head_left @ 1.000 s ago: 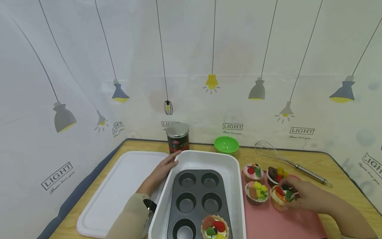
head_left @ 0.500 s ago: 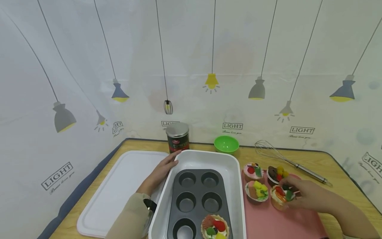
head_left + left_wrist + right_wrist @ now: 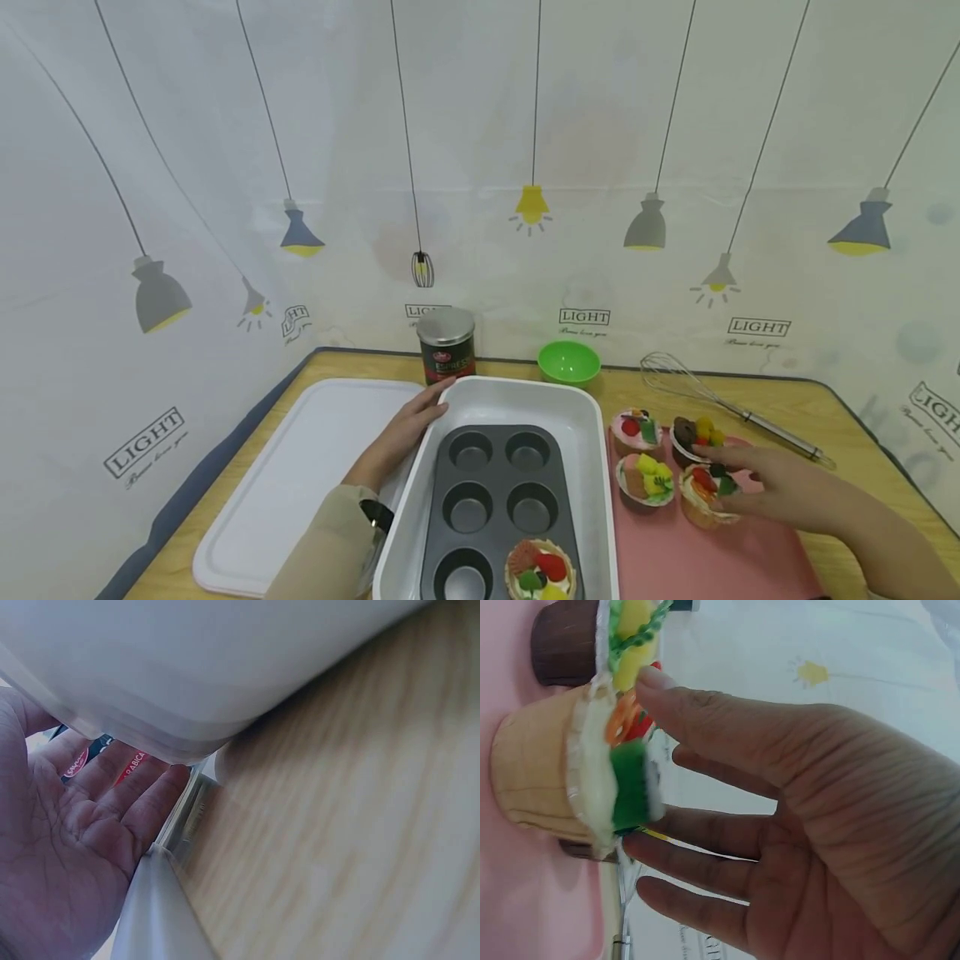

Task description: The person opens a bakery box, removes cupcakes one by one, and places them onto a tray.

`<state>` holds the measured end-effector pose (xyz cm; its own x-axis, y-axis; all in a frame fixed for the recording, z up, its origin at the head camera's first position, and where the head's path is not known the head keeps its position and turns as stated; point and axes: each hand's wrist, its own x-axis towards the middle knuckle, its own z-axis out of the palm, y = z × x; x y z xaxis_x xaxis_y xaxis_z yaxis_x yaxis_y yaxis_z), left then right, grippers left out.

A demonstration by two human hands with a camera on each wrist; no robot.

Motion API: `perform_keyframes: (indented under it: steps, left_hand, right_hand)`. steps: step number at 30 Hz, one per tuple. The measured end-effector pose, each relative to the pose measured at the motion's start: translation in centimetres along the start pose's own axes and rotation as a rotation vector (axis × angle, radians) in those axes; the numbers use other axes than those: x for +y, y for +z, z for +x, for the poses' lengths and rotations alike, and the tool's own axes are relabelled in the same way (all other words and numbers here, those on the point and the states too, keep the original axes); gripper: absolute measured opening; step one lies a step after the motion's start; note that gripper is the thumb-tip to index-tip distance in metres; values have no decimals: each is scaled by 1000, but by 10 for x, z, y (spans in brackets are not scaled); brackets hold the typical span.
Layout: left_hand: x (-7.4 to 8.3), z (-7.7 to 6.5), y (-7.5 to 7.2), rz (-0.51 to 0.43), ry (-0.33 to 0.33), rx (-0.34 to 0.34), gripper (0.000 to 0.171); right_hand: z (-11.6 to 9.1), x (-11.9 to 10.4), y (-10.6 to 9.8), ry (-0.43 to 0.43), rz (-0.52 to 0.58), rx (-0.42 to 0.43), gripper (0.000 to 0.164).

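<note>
My left hand [image 3: 397, 432] holds the left rim of a deep white tray [image 3: 609, 533], thumb over the edge and fingers against the outer wall. Inside the tray lies a dark muffin tin [image 3: 498, 500], with a fruit-topped cupcake [image 3: 542, 571] in its near right cup. My right hand [image 3: 787, 487] has its fingers spread over a cream cupcake [image 3: 540, 761] topped with orange, red and green pieces. This cupcake stands on a pink board [image 3: 705, 558]. Beside it sit a yellow-topped cupcake [image 3: 645, 482], a pink one [image 3: 636, 431] and a chocolate one [image 3: 684, 437].
A white cutting board [image 3: 300, 483] lies left of the tray. Behind stand an espresso can [image 3: 447, 346] and a green bowl [image 3: 569, 363]. A whisk [image 3: 738, 411] lies at the back right. The table [image 3: 360, 362] ends at a printed curtain.
My right fingers have spread and loosened from the cream cupcake, with the index finger reaching toward the chocolate one. The left hand and tray have stayed put.
</note>
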<state>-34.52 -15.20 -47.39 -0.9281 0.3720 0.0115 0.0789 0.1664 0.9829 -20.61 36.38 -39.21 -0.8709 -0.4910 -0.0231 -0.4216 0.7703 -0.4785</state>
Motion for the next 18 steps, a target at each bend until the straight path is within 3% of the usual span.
perform_keyframes:
  steps: [3,5,9,11,13,17,18]
  left_hand:
    - [1,0,1,3,-9,9,52]
    - [1,0,1,-3,-6,9,52]
    - [2,-1,1,-9,-5,8,53]
    - [2,-1,1,-3,-7,9,53]
    - [2,-2,1,-4,-9,12,52]
    - [2,-1,1,-10,-4,8,52]
    - [2,-1,1,-13,-4,9,52]
  right_hand:
    - [0,-13,-2,-25,-61,54,58]
    - [2,-25,0,-90,-133,119,51]
    - [12,-59,13,-349,-155,259,43]
    - [21,-79,24,-455,-117,276,46]
    - [32,-99,38,-560,-75,247,50]
    - [47,-130,61,-534,42,7,60]
    - [50,-135,67,-490,98,-76,61]
